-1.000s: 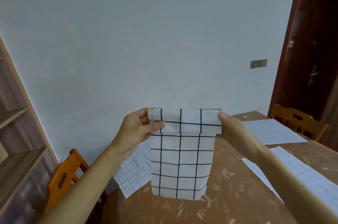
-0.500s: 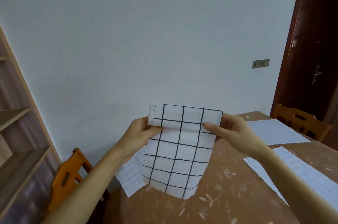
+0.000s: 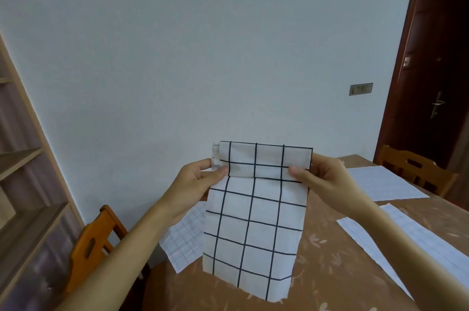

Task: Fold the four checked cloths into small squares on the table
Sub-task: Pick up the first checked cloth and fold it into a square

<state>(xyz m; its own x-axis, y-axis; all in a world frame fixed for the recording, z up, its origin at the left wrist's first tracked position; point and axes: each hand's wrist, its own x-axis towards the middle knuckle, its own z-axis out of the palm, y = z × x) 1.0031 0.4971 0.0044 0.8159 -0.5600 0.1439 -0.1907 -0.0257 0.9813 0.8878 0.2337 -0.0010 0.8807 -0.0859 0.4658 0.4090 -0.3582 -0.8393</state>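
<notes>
White cloth with wide black checks (image 3: 253, 221) is held up over the brown patterned desk (image 3: 330, 272), its top edge folded over into a band. The band's left end is pinched by the left hand (image 3: 195, 183) and its right end by the right hand (image 3: 322, 178), thumbs in front, fingers curled behind. Three finer-checked cloths are spread flat on the desk: the left cloth (image 3: 182, 242) behind the left wrist, the far right cloth (image 3: 380, 183) and the near right cloth (image 3: 396, 242).
</notes>
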